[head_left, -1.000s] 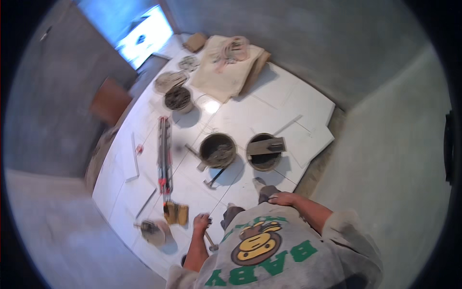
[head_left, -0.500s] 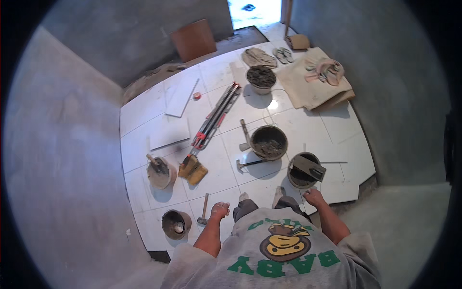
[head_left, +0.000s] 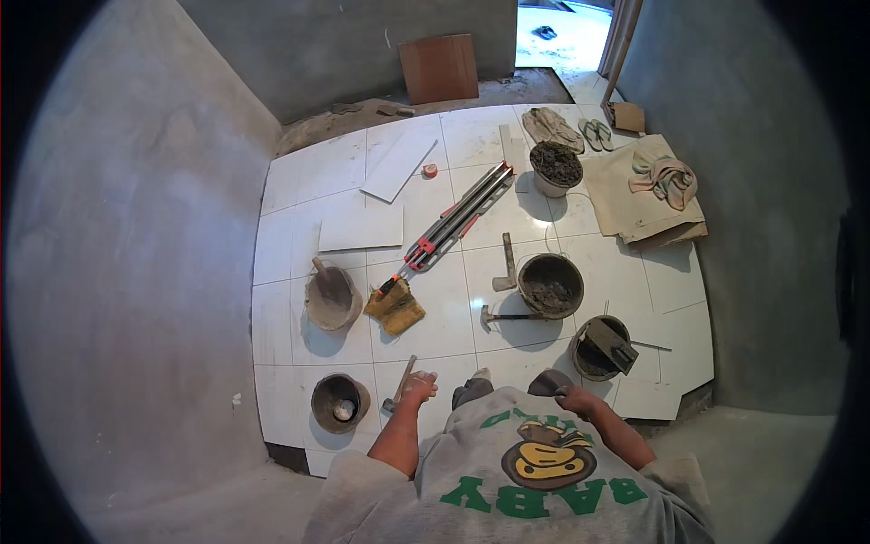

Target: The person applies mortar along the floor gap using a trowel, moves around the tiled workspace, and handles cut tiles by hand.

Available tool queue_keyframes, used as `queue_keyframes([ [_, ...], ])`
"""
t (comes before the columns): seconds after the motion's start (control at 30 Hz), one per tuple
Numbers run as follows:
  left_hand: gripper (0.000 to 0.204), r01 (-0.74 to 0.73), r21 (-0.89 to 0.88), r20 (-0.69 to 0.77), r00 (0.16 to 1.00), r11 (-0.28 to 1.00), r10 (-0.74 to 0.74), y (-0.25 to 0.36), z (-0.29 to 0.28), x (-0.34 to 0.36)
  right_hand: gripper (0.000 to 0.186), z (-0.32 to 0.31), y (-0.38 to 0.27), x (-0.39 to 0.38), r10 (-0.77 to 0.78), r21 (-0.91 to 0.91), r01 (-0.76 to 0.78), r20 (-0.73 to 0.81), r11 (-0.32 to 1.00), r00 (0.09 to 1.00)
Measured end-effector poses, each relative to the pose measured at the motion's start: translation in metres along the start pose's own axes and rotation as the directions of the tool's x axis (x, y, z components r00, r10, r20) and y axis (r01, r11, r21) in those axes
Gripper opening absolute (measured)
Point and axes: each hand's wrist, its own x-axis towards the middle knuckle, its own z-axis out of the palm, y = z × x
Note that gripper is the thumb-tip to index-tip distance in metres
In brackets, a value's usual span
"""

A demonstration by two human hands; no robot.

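My left hand (head_left: 420,388) hangs loosely open at the left of my body, fingers slightly curled, beside a mallet (head_left: 400,388) lying on the tiles. My right hand (head_left: 577,403) is by my dark trouser leg, its fingers not clear. Near it, a bucket (head_left: 584,362) holds dark mortar and a trowel (head_left: 608,343). Another mortar bucket (head_left: 549,295) has a hammer (head_left: 513,314) and a hatchet-shaped tool (head_left: 506,272) beside it. A bucket (head_left: 328,403) with a pale lump inside stands left of my left hand.
A tile cutter (head_left: 460,213), yellow gloves (head_left: 393,313), more buckets (head_left: 556,164), loose tiles (head_left: 361,227), cloths on sacks (head_left: 634,218), sandals (head_left: 595,133) and a brown board (head_left: 438,68) occupy the white-tiled floor (head_left: 503,337) and its edges. Grey walls flank it; a bright doorway stands at back right.
My view has swung left, so the floor and doorway appear further right and more upright. My right hand has moved slightly down toward my leg.
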Motion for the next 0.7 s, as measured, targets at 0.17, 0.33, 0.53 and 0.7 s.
queue_keyframes([
  [0.17, 0.022, -0.006, -0.001, 0.014, 1.0, 1.0, 0.006, -0.011, -0.012, 0.015, 0.04, -0.005, -0.026, -0.002, -0.033, -0.022, 0.031, -0.082, 0.999, 0.996],
  [0.33, 0.018, -0.098, -0.068, 0.08, 0.991, 0.993, 0.103, -0.065, -0.029, 0.048, 0.041, -0.008, -0.027, 0.021, -0.205, -0.094, 0.19, -0.194, 0.977, 0.959],
  [0.53, 0.02, 0.132, -0.112, -0.059, 0.988, 0.985, -0.139, -0.033, -0.024, 0.03, 0.044, -0.028, -0.04, 0.041, -0.337, -0.047, 0.334, -0.086, 0.941, 0.938],
  [0.7, 0.027, 0.107, -0.228, -0.01, 0.994, 0.968, -0.112, -0.02, -0.021, 0.04, 0.044, -0.06, -0.048, 0.086, -0.236, 0.043, 0.239, -0.059, 0.97, 0.97],
])
